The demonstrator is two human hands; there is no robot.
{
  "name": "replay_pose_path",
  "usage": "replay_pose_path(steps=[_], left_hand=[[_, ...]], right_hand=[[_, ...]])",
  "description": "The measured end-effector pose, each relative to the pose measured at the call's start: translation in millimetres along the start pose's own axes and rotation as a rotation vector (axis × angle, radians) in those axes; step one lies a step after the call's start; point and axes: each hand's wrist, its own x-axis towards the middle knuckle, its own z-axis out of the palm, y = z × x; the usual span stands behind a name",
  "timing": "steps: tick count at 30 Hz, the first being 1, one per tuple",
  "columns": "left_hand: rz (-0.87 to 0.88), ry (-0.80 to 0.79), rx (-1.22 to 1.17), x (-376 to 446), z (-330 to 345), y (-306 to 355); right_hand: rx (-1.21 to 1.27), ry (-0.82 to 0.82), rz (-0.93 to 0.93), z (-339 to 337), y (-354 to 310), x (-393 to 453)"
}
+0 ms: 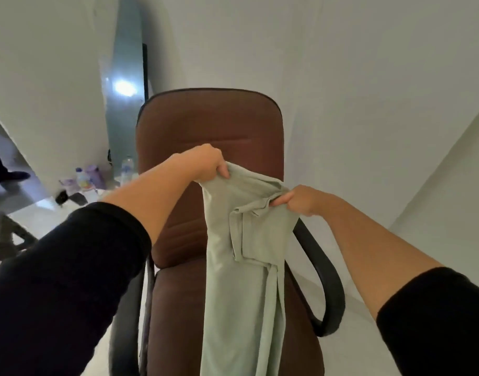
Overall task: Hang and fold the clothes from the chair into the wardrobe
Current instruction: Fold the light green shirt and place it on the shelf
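A pale green garment point(246, 267) hangs lengthwise in front of a brown office chair point(208, 131), its lower end running out of view below. My left hand point(208, 164) grips its top left corner. My right hand point(300, 199) pinches the top right edge, where the cloth bunches into folds. Both hands hold the top edge stretched between them above the chair seat point(178, 308). No other clothes show on the chair. The wardrobe is out of view.
The chair has black armrests point(330, 289) and stands against a white wall. At the left, a white table point(42, 215) carries bottles point(83, 177) and small dark items. A dark shape point(4, 169) is at the far left. Light floor lies to the right.
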Motion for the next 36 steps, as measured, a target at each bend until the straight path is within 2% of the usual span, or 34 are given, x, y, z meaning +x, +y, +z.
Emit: replay_pose_path(steps=[3,7,11,15,18,21,22,24,26,30,34,36], left_hand=[[-0.089,-0.068,-0.003,41.7,81.9,-10.0],[-0.11,-0.134,-0.035,64.2,184.6,-8.8],[-0.076,-0.142,-0.066,56.1,242.7,-1.7],[0.005,-0.201,-0.1,33.8,286.3,9.1],[0.111,-0.359,-0.101,14.9,322.6,41.3],[0.133,-0.687,-0.197,-18.4,370.6,63.3],[0.116,-0.766,-0.245,-26.0,381.2,69.9],[0.109,-0.818,-0.28,-25.1,393.9,77.5],[0.079,-0.773,-0.258,-5.9,400.7,79.6],[-0.052,-0.516,-0.22,53.1,415.5,71.6],[-0.275,-0.387,-0.279,115.2,430.1,63.4],[-0.353,-0.386,-0.319,138.8,439.8,59.1]], right_hand=[[-0.132,0.017,-0.008,44.2,30.6,72.0],[-0.146,-0.038,0.049,111.9,65.5,146.0],[-0.17,0.001,0.02,163.3,89.3,167.5],[-0.291,-0.018,-0.064,213.1,119.3,154.9],[-0.352,-0.165,-0.138,242.8,159.1,126.8],[-0.332,-0.512,-0.13,279.5,172.3,106.4],[-0.282,-0.561,-0.112,288.3,174.5,103.0],[-0.123,-0.498,-0.065,301.2,181.2,105.4],[-0.026,-0.345,-0.021,308.9,191.4,119.1],[-0.104,-0.145,0.006,312.5,205.1,161.2],[-0.028,-0.121,0.133,313.2,216.6,212.3],[0.0,-0.12,0.159,314.2,220.8,234.4]])
